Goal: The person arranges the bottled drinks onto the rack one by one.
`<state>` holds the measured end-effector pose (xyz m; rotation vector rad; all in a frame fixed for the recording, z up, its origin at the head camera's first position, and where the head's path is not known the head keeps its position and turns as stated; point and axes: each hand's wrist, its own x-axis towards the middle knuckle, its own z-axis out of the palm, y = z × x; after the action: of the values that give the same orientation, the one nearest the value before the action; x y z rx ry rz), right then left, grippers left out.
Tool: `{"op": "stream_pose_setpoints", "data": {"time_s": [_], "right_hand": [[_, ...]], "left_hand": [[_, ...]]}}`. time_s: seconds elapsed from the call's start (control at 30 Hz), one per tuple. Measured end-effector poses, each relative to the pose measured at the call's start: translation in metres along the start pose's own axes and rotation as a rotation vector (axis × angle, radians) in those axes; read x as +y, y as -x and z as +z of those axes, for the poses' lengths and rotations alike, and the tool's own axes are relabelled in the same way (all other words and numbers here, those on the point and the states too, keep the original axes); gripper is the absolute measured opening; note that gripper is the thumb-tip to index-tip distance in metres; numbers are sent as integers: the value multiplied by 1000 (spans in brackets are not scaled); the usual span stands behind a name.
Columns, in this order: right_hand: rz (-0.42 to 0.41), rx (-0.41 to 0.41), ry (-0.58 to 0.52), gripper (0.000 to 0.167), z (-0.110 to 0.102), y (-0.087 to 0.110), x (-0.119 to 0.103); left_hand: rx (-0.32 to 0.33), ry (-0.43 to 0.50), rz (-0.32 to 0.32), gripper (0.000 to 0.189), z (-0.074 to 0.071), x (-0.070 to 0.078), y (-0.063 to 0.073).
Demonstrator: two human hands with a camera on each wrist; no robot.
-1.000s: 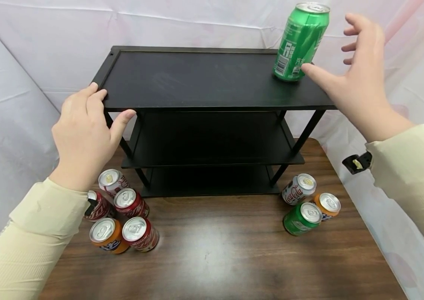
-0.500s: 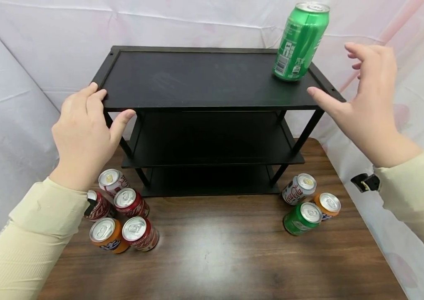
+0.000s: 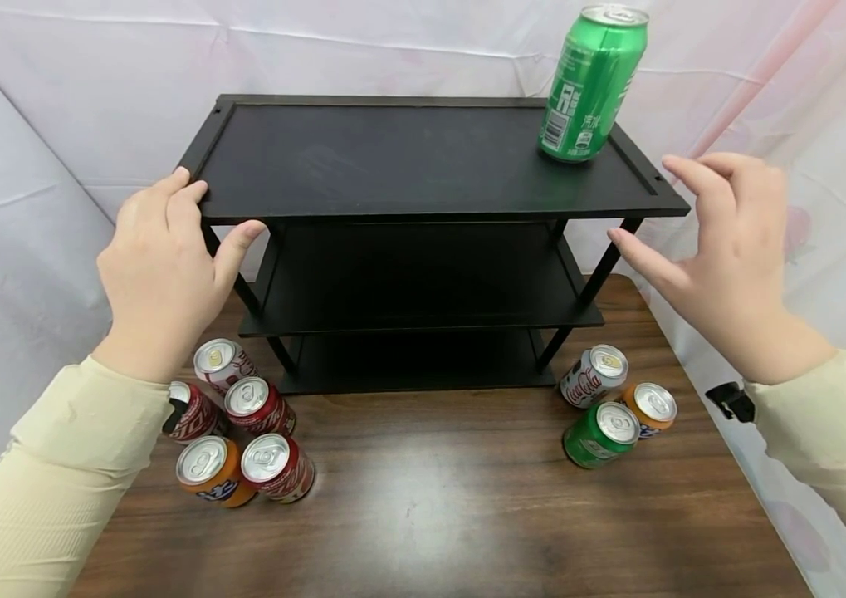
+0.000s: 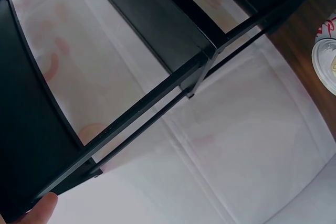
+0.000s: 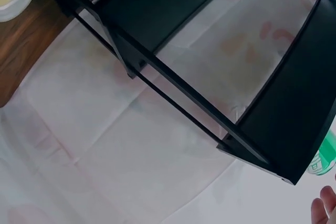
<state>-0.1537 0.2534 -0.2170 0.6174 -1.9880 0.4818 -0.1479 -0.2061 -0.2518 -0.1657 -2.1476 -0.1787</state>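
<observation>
A green soda can (image 3: 593, 87) stands upright on the right end of the top board of a black three-tier shelf (image 3: 393, 158). My right hand (image 3: 736, 249) hovers to the right of the shelf, below that can, fingers spread and holding nothing. At the shelf's top left corner, my left hand (image 3: 164, 270) rests its fingertips on the edge, thumb out in front. The left wrist view catches one fingertip (image 4: 43, 211) at the board's corner. In the right wrist view, the fingertips (image 5: 318, 211) are apart from the shelf and the green can (image 5: 324, 156).
Left of the shelf, several cans cluster on the wooden table (image 3: 408, 490): red ones (image 3: 281, 469), an orange one (image 3: 217, 472) and a white one (image 3: 224, 364). At right stand a silver cola can (image 3: 593, 378), a green can (image 3: 602, 434) and an orange can (image 3: 650, 407).
My right hand has moved away from the green can on the top board and down, to the shelf's right side. The can stays put, and the left hand keeps its place on the corner.
</observation>
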Motion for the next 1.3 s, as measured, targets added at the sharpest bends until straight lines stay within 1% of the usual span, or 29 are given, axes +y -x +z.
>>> {"op": "stream_pose_setpoints", "data": {"time_s": [0.27, 0.43, 0.67, 0.83, 0.93, 1.07, 1.17, 1.3], "right_hand": [[1, -4, -37, 69, -3, 19, -8], [-13, 2, -45, 69, -5, 29, -15], [-20, -10, -49, 69, -6, 49, -16], [4, -55, -56, 71, -8, 68, -13], [26, -110, -65, 73, -10, 80, -9], [62, -162, -64, 75, -14, 96, -4], [86, -175, -63, 75, -15, 110, -2], [144, -207, -62, 76, -17, 128, 1]], "left_hand": [[1, 0, -2, 86, 0, 0, 0], [-1, -5, -1, 87, 0, 0, 0], [2, -6, 3, 88, 0, 0, 1], [12, -7, 4, 88, 1, 0, 1], [13, -6, 6, 87, 1, 0, 0], [8, -8, 4, 89, 0, -1, 1], [6, -8, 5, 89, -1, -1, 1], [9, -6, 12, 88, 0, -1, 1]]}}
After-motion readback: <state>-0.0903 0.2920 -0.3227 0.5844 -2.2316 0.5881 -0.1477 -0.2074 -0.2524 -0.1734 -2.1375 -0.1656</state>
